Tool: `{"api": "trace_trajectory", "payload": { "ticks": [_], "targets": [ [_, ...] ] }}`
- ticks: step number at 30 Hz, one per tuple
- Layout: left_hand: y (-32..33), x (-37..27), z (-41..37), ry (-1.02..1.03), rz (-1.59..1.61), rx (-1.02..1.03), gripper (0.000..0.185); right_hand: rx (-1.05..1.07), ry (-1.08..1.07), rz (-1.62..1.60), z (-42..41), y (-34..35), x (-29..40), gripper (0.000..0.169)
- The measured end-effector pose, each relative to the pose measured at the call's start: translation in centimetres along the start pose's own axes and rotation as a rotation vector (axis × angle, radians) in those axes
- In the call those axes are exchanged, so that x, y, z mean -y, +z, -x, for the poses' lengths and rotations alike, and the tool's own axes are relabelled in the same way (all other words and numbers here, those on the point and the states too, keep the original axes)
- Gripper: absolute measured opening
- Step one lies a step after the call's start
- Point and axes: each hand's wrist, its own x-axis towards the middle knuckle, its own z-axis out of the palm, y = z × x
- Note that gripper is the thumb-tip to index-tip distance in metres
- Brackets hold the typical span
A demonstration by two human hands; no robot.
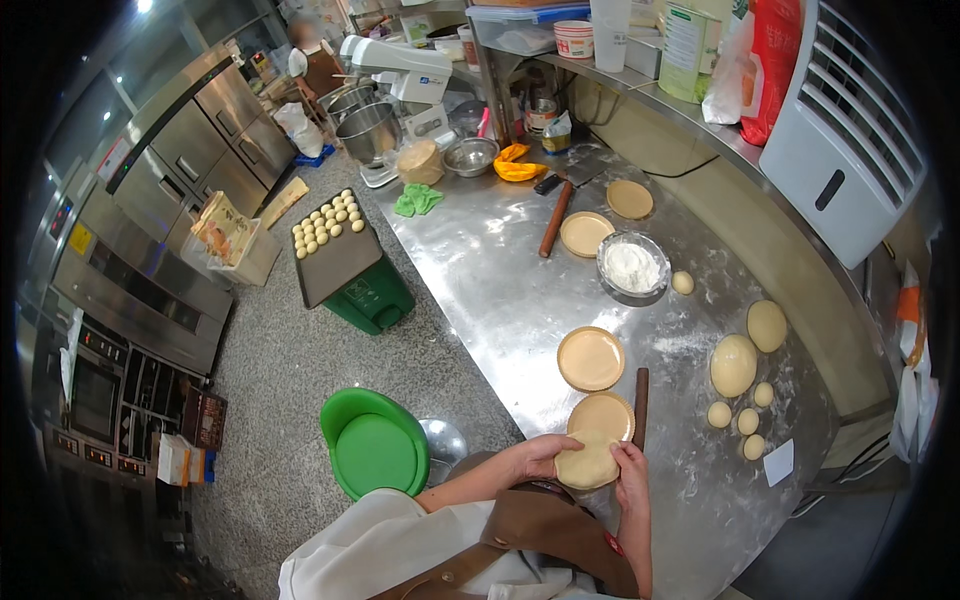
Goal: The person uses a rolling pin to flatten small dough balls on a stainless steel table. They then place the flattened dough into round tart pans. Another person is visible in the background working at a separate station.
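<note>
A flattened round of dough (587,460) is held up between my two hands at the table's near edge. My left hand (549,454) grips its left side, and my right hand (630,466) pinches its right side. Just beyond the dough lies a fluted round tart pan (601,416), partly hidden by it, with a second fluted pan (591,358) farther off. A dark wooden rolling pin (641,405) lies right of the pans. Two larger dough pieces (733,365) (766,326) and several small dough balls (748,421) rest on the floured steel table to the right, near a white scraper (779,463).
A bowl of flour (632,266), two more pans (587,233) and a reddish rolling pin (556,220) are farther back. A tray of dough balls (337,255) sits on a green bin (369,296). A green chair (375,450) stands left; a co-worker (316,67) is beyond the mixer (397,82).
</note>
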Motion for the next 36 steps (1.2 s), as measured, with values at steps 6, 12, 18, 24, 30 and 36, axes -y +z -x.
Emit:
{"api": "trace_trajectory", "payload": {
  "ticks": [6, 12, 18, 24, 30, 36],
  "targets": [
    [-0.8, 0.3, -0.7, -0.009, -0.017, 0.001, 0.044, -0.161, -0.200, 0.281, 0.0, 1.4, 1.3, 0.015],
    [-0.1, 0.2, -0.4, -0.013, 0.031, 0.027, 0.045, -0.141, -0.233, 0.384, -0.2, 1.6, 1.6, 0.013],
    [0.5, -0.1, 0.4, 0.014, 0.105, 0.058, 0.048, 0.047, 0.011, -0.114, 0.1, 0.8, -0.5, 0.048],
    [0.4, -0.1, 0.0, 0.051, 0.173, 0.104, 0.051, 0.318, 0.336, -0.618, 2.3, 2.9, -0.4, 0.064],
    [0.0, -0.1, -0.1, 0.064, 0.171, 0.065, 0.050, 0.280, 0.326, -0.609, 2.3, 2.8, -1.2, 0.059],
    [0.1, -0.2, 0.1, 0.062, 0.131, 0.047, 0.050, 0.231, 0.295, -0.570, 2.2, 1.8, -2.2, 0.052]
  ]
}}
